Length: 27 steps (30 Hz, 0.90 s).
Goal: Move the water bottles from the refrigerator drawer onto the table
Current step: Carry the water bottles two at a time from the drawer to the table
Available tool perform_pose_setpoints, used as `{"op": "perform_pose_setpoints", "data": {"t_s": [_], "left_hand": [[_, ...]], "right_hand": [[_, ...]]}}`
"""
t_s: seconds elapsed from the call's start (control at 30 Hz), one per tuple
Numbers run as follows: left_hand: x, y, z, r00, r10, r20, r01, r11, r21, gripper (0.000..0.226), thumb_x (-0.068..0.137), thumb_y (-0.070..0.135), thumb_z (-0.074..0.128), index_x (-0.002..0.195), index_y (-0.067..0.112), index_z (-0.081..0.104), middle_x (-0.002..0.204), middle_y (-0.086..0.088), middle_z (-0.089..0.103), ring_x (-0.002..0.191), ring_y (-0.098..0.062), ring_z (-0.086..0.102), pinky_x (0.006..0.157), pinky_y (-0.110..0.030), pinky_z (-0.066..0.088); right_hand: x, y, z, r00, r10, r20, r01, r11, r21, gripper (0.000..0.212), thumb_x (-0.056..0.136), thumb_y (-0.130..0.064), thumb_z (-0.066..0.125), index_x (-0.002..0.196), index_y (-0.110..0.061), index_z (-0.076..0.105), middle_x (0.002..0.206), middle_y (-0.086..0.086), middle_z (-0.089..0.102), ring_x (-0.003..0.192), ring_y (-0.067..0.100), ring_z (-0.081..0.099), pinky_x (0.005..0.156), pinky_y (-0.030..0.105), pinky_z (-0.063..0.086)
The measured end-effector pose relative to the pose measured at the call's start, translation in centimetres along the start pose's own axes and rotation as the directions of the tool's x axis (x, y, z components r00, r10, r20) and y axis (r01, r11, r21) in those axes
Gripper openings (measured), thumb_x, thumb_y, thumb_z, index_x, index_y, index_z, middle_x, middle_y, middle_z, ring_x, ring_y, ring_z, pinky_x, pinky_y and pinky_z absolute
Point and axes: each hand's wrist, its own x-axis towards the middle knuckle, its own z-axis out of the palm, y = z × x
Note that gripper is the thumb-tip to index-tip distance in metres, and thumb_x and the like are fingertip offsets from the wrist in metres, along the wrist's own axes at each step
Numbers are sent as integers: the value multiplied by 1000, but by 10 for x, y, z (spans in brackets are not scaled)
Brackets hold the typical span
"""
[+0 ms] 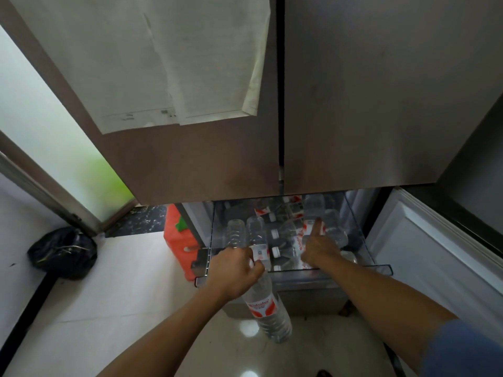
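White floor tiles [109, 308] below — left hand [234, 273] grips a bottle [265, 308], right hand [318, 250] in the drawer [381, 268], grip unclear.

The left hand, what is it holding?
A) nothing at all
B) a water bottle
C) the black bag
B: the left hand grips a water bottle near its top, and the bottle hangs down below the hand, in front of the refrigerator drawer.
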Motion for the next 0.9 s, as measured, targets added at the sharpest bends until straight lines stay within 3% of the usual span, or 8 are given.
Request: {"op": "perform_pose_setpoints", "data": {"t_s": [0.13,0.2,0.37,0.47,0.57,0.73,0.8,0.9], "left_hand": [[-10,-9,-5,999,3,-44,-1,999,47,51,77,60,30,76,21,63,72,1,66,64,-16,61,63,-38,56],[-14,-12,-7,998,10,-61,-5,996,87,52,78,60,31,80,20,65,76,1,68,67,-16,63,65,-37,56],[-19,-16,-9,994,86,-62,-77,987,141,56,81,62,28,86,21,64,75,1,67,66,-16,64,65,-36,57],[-21,-17,-9,991,121,-57,-109,976,187,45,84,58,35,84,21,61,73,0,64,66,-18,62,65,-35,56],[-25,-16,-14,988,134,-72,-119,974,192,40,87,55,40,83,21,61,71,0,64,65,-18,61,62,-35,55],[-38,-17,-32,981,115,-157,-90,983,157,40,87,56,41,83,22,61,71,1,66,63,-16,64,60,-34,57],[-43,-21,-43,975,97,-199,-65,984,165,45,85,61,37,83,23,60,70,2,65,62,-15,63,59,-34,57],[-58,-24,-67,960,54,-275,-10,988,156,36,88,57,44,85,24,59,72,5,64,61,-13,61,58,-29,55]], "right_hand": [[-2,2,-7,998,-28,-48,25,998,-51,112,86,-13,66,146,-17,-28,104,20,65,79,26,64,62,33,50],[-9,5,-12,996,-64,-55,59,994,-87,110,87,-18,68,148,-17,-23,91,13,66,73,21,62,60,31,49],[-44,3,-36,964,-216,-158,167,946,-278,74,90,-12,59,147,-4,14,121,18,59,103,31,61,87,39,49],[-66,2,-58,931,-279,-237,204,933,-297,40,94,-11,48,131,-4,34,113,18,61,94,33,62,75,38,49],[-83,4,-78,904,-278,-324,195,944,-265,15,98,-15,42,109,-6,41,99,17,63,76,31,56,62,35,39],[-106,-2,-110,847,-282,-451,209,956,-206,28,99,-28,37,103,-3,49,99,23,65,85,37,59,62,34,32],[-120,-8,-122,779,-366,-509,247,925,-287,31,99,-32,38,105,-5,54,99,20,67,89,38,60,63,34,33],[-142,-27,-136,667,-484,-566,312,872,-377,33,98,-40,37,100,-12,54,88,12,69,78,32,60,62,33,32]]}}
